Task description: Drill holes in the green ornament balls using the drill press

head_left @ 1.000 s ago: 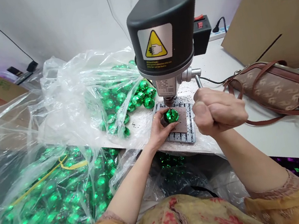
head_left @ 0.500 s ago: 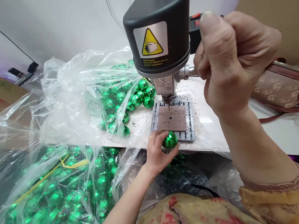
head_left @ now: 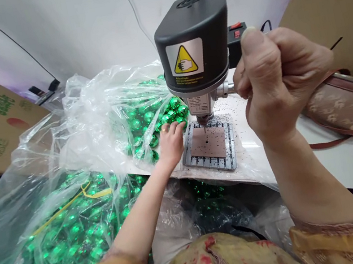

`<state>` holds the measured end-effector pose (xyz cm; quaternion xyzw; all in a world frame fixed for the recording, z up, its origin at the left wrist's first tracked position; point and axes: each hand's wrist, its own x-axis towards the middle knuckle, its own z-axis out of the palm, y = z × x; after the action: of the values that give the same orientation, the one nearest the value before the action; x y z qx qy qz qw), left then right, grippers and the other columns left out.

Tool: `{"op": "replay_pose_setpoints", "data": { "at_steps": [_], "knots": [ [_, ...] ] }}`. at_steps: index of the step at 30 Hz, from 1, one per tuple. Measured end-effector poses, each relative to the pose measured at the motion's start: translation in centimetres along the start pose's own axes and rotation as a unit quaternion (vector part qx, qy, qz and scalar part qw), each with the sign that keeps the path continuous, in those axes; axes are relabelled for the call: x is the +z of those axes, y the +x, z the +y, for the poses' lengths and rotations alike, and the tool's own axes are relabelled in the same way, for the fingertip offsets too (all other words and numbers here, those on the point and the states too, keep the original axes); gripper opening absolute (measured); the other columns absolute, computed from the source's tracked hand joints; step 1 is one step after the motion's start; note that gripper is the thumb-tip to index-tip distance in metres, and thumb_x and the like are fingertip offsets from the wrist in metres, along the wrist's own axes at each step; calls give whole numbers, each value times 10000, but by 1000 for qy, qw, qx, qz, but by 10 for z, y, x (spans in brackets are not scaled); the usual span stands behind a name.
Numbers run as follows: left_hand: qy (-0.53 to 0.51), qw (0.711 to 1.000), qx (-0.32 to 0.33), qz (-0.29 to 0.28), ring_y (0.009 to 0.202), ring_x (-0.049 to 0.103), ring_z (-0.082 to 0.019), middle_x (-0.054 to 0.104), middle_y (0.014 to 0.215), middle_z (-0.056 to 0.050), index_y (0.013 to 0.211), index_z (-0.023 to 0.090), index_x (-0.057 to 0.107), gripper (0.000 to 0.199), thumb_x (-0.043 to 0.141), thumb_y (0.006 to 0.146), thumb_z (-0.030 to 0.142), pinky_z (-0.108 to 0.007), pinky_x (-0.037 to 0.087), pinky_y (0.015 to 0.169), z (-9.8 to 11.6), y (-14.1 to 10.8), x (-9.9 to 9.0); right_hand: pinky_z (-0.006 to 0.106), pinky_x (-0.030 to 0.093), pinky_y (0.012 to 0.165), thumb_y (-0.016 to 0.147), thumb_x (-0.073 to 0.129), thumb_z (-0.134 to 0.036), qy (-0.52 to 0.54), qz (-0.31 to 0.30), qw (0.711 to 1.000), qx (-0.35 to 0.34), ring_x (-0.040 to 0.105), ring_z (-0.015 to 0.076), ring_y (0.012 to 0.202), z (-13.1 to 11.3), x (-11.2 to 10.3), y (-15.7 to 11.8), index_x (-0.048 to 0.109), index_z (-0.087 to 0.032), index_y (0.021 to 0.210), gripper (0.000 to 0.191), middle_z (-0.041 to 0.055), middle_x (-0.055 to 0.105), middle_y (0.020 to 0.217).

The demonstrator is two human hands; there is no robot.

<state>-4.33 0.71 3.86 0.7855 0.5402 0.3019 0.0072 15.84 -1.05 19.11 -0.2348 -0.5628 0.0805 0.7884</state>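
My left hand (head_left: 172, 144) reaches over the table with its fingers stretched out, no ball visible in it. Its fingertips are at the near edge of a pile of shiny green faceted balls (head_left: 176, 114); whether they touch one is hard to tell. My right hand (head_left: 278, 80) is closed around the feed handle (head_left: 228, 88) at the side of a black bench drill press (head_left: 194, 38); the grip end is hidden inside my fist. Below the drill bit (head_left: 205, 129), a brownish square pad (head_left: 212, 148) with a small dark hole lies on the slotted metal base (head_left: 210, 169).
Clear plastic sheeting (head_left: 91, 115) partly covers the pile. A big clear bag of green balls (head_left: 67, 247) is at the left, below the table edge. Dark shavings are scattered around the base. A patterned handbag (head_left: 345, 102) sits at the right, with cardboard boxes (head_left: 339, 7) behind.
My left hand has let go of the green ball it held in front of the base and moved up and left to the pile. My right hand stays on the handle.
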Motion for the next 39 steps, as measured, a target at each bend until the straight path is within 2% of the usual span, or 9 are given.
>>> {"op": "replay_pose_setpoints", "data": {
  "at_steps": [4,7,11,15,18,22,29,34,39],
  "knots": [
    [88,991,12,-99,1498,281,-377,601,1338,-131,1154,218,651,405,567,806,28,-656,173,1211,-26,48,20,277,288,430,905,596,-289,11,-8,1000,9,367,58,416,1,-1,0,378,-198,521,451,-54,382,457],
    [68,994,8,-89,1463,350,-360,616,1284,-123,1159,224,636,364,648,813,112,-627,167,1228,-33,51,20,265,287,436,910,591,-277,21,-17,1000,9,376,44,416,0,-2,0,377,-190,527,447,-61,389,468],
    [-185,980,-68,16,1155,616,-279,645,1198,-106,1264,213,569,446,698,861,353,-462,480,1046,-22,32,6,254,287,461,917,581,-281,17,-20,1000,16,388,31,433,-1,-2,-1,361,-192,537,449,-62,371,486],
    [-424,895,-133,-39,1027,666,-217,669,1209,-82,1350,239,538,521,605,917,520,-346,553,875,0,9,1,246,277,476,919,578,-267,7,-13,1000,16,373,13,440,-3,-2,-2,361,-183,532,452,-65,352,492],
    [-457,877,-130,-66,1142,626,-227,646,1279,-95,1342,217,549,558,651,886,522,-346,522,953,11,-2,10,239,282,489,926,563,-250,3,-14,1000,21,379,9,451,-5,-2,-2,364,-179,540,440,-66,359,497],
    [-438,886,-138,-62,1010,644,-195,673,1151,-89,1293,186,539,567,732,832,454,-327,525,895,15,-6,23,236,292,481,931,554,-254,-2,-23,1000,10,388,11,447,-6,-3,-2,349,-184,545,443,-66,371,496],
    [-325,935,-114,-80,768,603,-144,698,965,-37,1219,184,598,479,769,804,351,-282,510,725,24,-3,24,240,299,495,938,541,-264,-18,-24,999,27,384,12,453,-8,-3,-2,348,-183,546,444,-67,404,504],
    [-269,962,-44,-35,991,633,-220,670,1107,-71,1163,206,639,462,819,751,309,-365,521,878,33,-4,32,260,300,481,918,575,-259,-9,-14,1000,19,389,32,441,-8,-2,-2,364,-191,528,448,-67,415,483],
    [-328,942,-73,4,1112,635,-242,668,1171,-86,1199,214,600,504,822,754,292,-419,509,990,39,-15,46,271,292,466,915,579,-276,-6,-6,1000,8,384,45,437,-6,-1,-2,375,-202,529,443,-65,402,479]
  ]
}}
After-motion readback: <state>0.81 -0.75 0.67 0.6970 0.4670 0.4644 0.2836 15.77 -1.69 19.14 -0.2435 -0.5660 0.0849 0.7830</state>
